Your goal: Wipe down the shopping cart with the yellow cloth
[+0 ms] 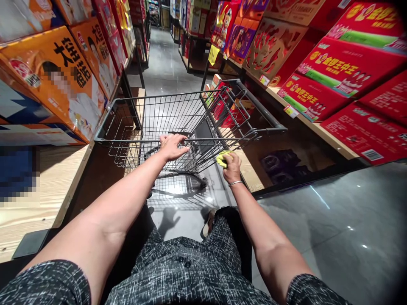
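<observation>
Yellow cloth [223,157], dk grey wire cart [178,114]. R side: red boxes [343,72] w/ yellow + green print; L side: orange boxes [63,76] w/ blk lettering. Glossy grey floor [349,237], pale wood-grain shelf [38,203], blk/white crosshatch clothes [190,271].

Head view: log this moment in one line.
left hand: resting on shopping cart rear rail | right hand: pressing yellow cloth to cart's right side | setting: store aisle between stacked boxes

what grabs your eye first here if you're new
A grey wire cart fills the middle of the view, the left hand resting on its near rim and the right hand holding a yellow cloth at its side. Red boxes crowd the right, orange boxes the left.
</observation>
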Demonstrator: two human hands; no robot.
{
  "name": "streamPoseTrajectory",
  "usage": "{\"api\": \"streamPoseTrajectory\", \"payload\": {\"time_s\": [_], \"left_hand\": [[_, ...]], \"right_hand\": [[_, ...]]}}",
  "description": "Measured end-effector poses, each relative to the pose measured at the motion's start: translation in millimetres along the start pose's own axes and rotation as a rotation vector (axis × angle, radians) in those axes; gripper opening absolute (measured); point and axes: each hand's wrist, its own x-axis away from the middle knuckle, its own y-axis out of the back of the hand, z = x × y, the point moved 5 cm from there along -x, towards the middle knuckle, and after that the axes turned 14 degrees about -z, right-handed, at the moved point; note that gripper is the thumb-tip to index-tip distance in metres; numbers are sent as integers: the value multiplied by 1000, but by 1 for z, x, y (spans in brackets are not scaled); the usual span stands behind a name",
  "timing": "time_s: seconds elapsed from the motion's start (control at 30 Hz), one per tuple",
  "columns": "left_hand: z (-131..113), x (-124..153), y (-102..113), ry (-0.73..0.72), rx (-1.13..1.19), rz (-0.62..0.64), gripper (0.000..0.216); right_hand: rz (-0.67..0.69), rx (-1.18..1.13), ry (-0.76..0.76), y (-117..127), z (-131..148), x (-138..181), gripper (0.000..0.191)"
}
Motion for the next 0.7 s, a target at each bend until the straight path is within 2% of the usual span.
{"api": "streamPoseTrajectory", "payload": {"time_s": [0.07,0.27,0.33,0.37,0.4,0.5,0.53,0.7], "left_hand": [[-1,1,1,-3,2,-1,42],[-4,3,3,3,-5,2,40],[-4,4,3,3,-8,-4,40],[-4,4,3,5,-9,-6,41],[-4,5,3,7,-8,-5,41],[-4,6,3,10,1,-12,38],[-5,6,3,10,6,-19,37],[-4,2,-1,37,7,-77,31]], "right_hand": [[-104,78,18,27,-13,-24,53],[-464,321,7,134,-54,-133,57],[-554,386,-11,155,-57,-153,54],[-522,407,-5,158,-56,-159,52],[-432,420,12,156,-54,-165,52],[-25,428,87,135,-42,-173,49],[72,440,98,130,-38,-176,48],[312,584,97,122,-28,-190,36]]}}
